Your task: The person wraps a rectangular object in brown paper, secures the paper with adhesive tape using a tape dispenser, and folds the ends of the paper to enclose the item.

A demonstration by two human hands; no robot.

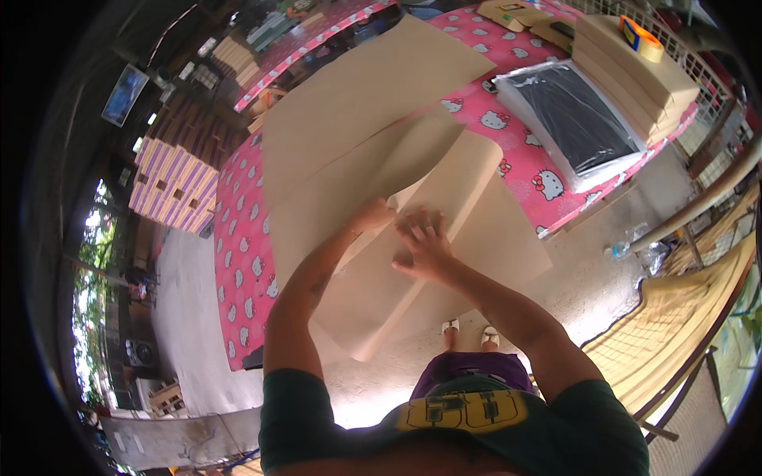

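Note:
A large sheet of brown kraft paper (464, 176) is folded over on itself across the near part of the pink table, and part of it hangs past the table's near edge. My left hand (371, 216) is closed at the edge of the lifted, curling paper flap, with its fingertips partly hidden. Just to the right, my right hand (426, 247) lies flat on the folded paper, fingers spread, a ring on one finger. More flat brown paper (373, 75) stretches toward the far side beneath and beyond the fold.
A cartoon-patterned pink cover (548, 181) wraps the table. At the right sit a plastic-wrapped dark panel (575, 119), a stack of brown boxes (635, 79) and an orange tape roll (641, 40). Striped cartons (178, 170) are piled at the left. A wooden pole (690, 210) crosses at right.

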